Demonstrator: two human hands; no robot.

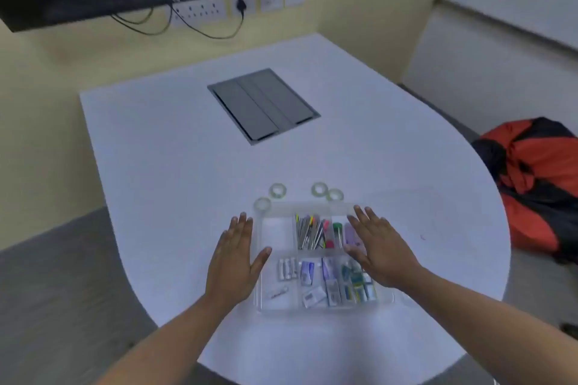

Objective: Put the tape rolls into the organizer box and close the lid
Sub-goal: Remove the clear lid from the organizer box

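Lying flat on the counter (187,150), four tape rolls sit just above the organizer box (319,306) in the frame: one (262,204) at its upper-left corner, one (277,190) higher, two (319,188) (334,195) touching toward the middle. Both hands hover spread and empty, fingers (242,222) pointing up-frame at the rolls. The left hand (233,262), beside the box's left wall, looks nearer the corner roll; the right hand (380,247) covers the box's right compartments.
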